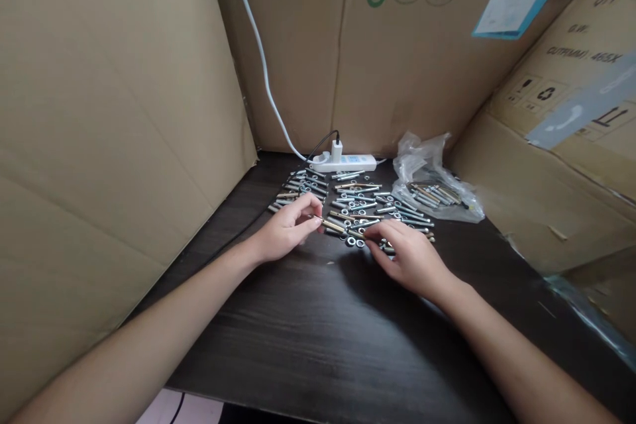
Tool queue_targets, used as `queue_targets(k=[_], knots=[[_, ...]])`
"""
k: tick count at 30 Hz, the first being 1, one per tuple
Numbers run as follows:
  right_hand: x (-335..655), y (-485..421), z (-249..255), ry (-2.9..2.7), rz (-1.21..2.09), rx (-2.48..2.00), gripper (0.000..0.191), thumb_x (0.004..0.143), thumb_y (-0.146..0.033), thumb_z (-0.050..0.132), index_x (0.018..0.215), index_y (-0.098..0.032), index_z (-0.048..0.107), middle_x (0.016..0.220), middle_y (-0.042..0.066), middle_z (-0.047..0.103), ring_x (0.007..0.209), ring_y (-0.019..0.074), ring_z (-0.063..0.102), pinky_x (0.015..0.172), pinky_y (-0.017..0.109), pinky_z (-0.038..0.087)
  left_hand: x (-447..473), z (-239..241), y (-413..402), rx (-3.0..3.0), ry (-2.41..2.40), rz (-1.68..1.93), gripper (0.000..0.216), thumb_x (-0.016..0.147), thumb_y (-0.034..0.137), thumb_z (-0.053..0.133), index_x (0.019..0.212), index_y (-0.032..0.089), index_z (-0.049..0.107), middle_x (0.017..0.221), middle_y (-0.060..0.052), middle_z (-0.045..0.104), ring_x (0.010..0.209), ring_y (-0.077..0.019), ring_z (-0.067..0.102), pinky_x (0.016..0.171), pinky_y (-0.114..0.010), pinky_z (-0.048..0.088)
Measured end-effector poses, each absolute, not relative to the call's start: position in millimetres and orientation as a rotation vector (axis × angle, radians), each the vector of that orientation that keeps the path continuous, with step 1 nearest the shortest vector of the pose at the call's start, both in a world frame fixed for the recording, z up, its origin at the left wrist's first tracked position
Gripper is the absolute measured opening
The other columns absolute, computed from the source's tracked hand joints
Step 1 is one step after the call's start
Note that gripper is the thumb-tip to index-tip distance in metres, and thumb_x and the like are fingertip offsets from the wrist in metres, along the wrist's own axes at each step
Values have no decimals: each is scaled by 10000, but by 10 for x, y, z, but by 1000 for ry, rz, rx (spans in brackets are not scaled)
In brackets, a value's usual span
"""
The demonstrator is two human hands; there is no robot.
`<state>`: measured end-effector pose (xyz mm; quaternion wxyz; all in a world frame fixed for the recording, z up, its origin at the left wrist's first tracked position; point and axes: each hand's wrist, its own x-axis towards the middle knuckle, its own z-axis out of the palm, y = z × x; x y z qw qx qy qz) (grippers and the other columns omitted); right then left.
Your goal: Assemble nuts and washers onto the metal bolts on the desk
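My left hand [288, 228] pinches one end of a metal bolt [332, 224] with thumb and fingers, holding it just above the dark wooden table [308, 331]. My right hand [405, 253] lies over the near edge of a heap of bolts, nuts and washers [355, 202], its fingertips pressed together near the bolt's other end and beside a few loose washers [354, 241]. What those fingers grip is too small to make out.
A clear plastic bag [432, 189] with more bolts lies at the right. A white power strip [345, 162] with a plugged-in charger and white cable [258, 53] sits at the back. Cardboard boxes [99, 146] wall in the table on the left, back and right.
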<state>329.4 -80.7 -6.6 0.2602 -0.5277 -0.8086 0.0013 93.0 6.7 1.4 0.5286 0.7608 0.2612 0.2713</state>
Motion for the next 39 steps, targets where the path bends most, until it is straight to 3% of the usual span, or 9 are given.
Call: queue_targets(k=[11, 17, 20, 23, 28, 32, 35, 39], knots=[[3224, -814, -161, -2157, 143, -1513, 117, 868, -209, 490, 941, -223, 580, 889, 25, 676, 747, 165, 636, 671, 274, 477, 966, 60, -16, 1963, 664, 670, 112, 900, 300, 450, 920, 193, 425, 864, -7, 568, 578, -77, 445, 535, -211, 368], [3122, -834, -200, -2015, 346, -1434, 105, 843, -183, 505, 926, -216, 560, 806, 15, 650, 671, 144, 600, 615, 251, 472, 1007, 51, -105, 2309, 762, 654, 137, 884, 310, 490, 980, 212, 498, 731, 29, 538, 583, -106, 475, 571, -234, 365], [3053, -855, -213, -1961, 446, -1371, 203, 801, -123, 509, 980, -213, 545, 861, 21, 644, 693, 137, 600, 627, 245, 479, 1023, 53, -142, 2403, 727, 544, 139, 895, 313, 487, 998, 223, 511, 708, 35, 563, 592, -115, 515, 575, -231, 365], [3002, -870, -223, -1956, 505, -1328, 269, 771, -96, 526, 1012, -212, 553, 864, 17, 639, 682, 131, 590, 627, 242, 482, 1048, 51, -169, 2451, 682, 462, 120, 895, 284, 497, 999, 228, 518, 760, 22, 610, 656, -135, 567, 604, -232, 381], [2998, -854, -245, -1996, 488, -1303, 145, 841, -189, 551, 972, -215, 607, 835, 22, 661, 693, 143, 600, 651, 261, 490, 1059, 78, -169, 2533, 624, 361, 121, 903, 267, 476, 1008, 224, 518, 885, -6, 641, 787, -167, 606, 674, -251, 396], [3068, -817, -265, -2001, 385, -1360, 133, 857, -199, 552, 970, -212, 622, 904, 40, 677, 791, 167, 625, 724, 290, 499, 931, 151, -42, 2556, 753, 246, 232, 863, 341, 529, 1070, 236, 518, 816, 6, 625, 708, -165, 580, 599, -245, 356], [3126, -791, -276, -1967, 344, -1415, 123, 848, -201, 564, 955, -204, 625, 890, 38, 681, 765, 164, 626, 703, 283, 507, 809, 189, 73, 2549, 922, 80, 204, 831, 360, 543, 979, 220, 545, 733, 13, 587, 617, -150, 533, 529, -244, 306], [3160, -776, -276, -1992, 345, -1445, 128, 854, -225, 555, 958, -198, 624, 881, 41, 679, 754, 165, 630, 671, 276, 512, 760, 200, 117, 2552, 961, -98, 155, 826, 324, 517, 940, 220, 529, 804, 5, 593, 663, -147, 529, 536, -242, 302]])
